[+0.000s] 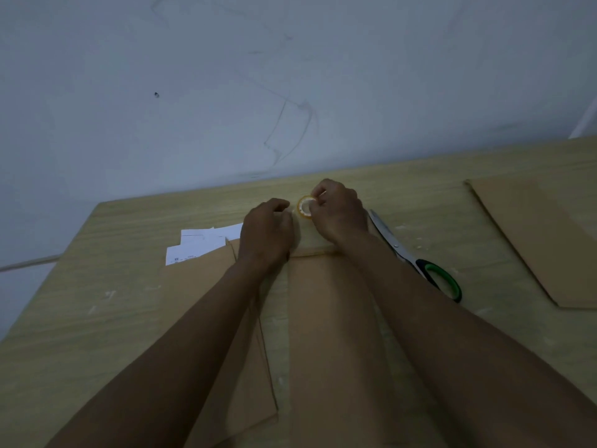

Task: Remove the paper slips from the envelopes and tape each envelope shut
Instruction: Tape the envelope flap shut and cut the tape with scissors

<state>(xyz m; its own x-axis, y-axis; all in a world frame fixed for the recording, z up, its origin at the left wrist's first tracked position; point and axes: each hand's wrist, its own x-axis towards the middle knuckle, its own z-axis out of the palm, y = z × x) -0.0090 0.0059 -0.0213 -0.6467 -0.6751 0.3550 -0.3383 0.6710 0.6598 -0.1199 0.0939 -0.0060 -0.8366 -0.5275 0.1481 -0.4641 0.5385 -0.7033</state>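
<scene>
A small roll of clear tape (pixel 304 207) with a yellowish rim is held above the far part of the table by my right hand (pixel 339 211), whose fingers curl round it. My left hand (pixel 266 232) is just left of the roll with its fingertips curled toward it; whether it pinches the tape's end is not clear. A brown envelope (pixel 326 318) lies flat under my forearms, its top edge below both hands. A second brown envelope (pixel 206 276) lies to its left, partly under my left arm. White paper slips (pixel 202 244) lie at the far left of that envelope.
Scissors (pixel 416 258) with black and green handles lie to the right of my right forearm, blades pointing away. Another brown envelope (pixel 542 240) lies at the right edge of the wooden table (pixel 113 318). A pale wall rises behind the table.
</scene>
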